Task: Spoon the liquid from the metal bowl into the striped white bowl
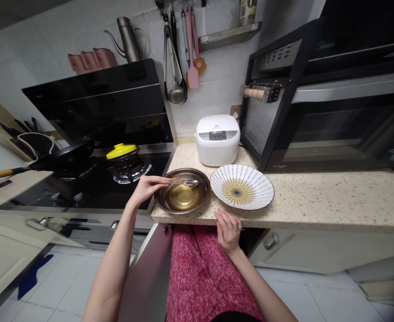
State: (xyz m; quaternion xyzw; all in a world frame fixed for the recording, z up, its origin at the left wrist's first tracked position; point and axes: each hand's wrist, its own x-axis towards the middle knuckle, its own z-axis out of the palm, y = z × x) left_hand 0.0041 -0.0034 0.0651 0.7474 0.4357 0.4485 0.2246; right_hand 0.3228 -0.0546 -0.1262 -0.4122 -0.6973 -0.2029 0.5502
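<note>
My left hand (146, 188) pinches the handle of a metal spoon (191, 183). The spoon's head is over a round stainless steel bowl (203, 192) with clear yellowish liquid in its bottom; I cannot tell whether it touches the liquid. Right beside the bowl stands a wide white plate (263, 190) with dark radiating lines and a thin yellowish liquid in its middle. Near the counter's front edge, just below the plate, rests my right hand (228, 229), holding nothing, its fingers stretched out.
Behind the bowl and plate is a white rice cooker (218, 141). To the left, a gas hob (93, 188) carries a yellow-lidded pot (121, 152) and a black wok (66, 158). A black oven rack (270, 116) stands right. Below the counter, a cabinet door (153, 268) hangs ajar.
</note>
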